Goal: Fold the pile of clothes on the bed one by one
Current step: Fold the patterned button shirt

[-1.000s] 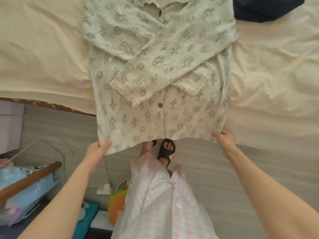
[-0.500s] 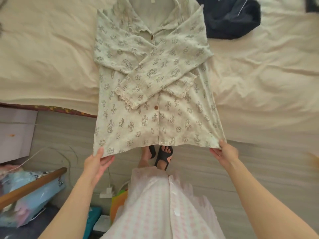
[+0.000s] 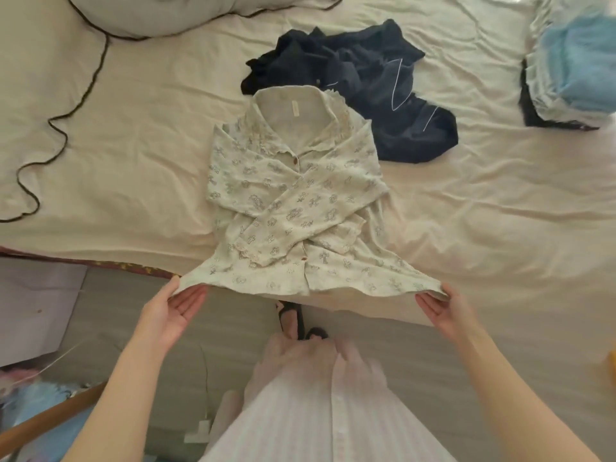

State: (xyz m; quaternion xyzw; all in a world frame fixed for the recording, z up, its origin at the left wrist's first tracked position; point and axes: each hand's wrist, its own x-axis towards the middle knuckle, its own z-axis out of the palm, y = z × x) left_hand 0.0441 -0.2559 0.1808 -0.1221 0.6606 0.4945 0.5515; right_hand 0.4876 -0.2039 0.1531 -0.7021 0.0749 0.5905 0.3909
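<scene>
Cream shirt [image 3: 293, 208]: left hand [image 3: 173, 311] and right hand [image 3: 443, 308] pinch its near hem corners; uneven lifting could spill the crossed sleeves.

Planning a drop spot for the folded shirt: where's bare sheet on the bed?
Bare sheet lies left of the printed shirt, up to the pillow, and right of it, below the folded stack. Crowded behind the collar: the dark garment touches the shirt there.
</scene>
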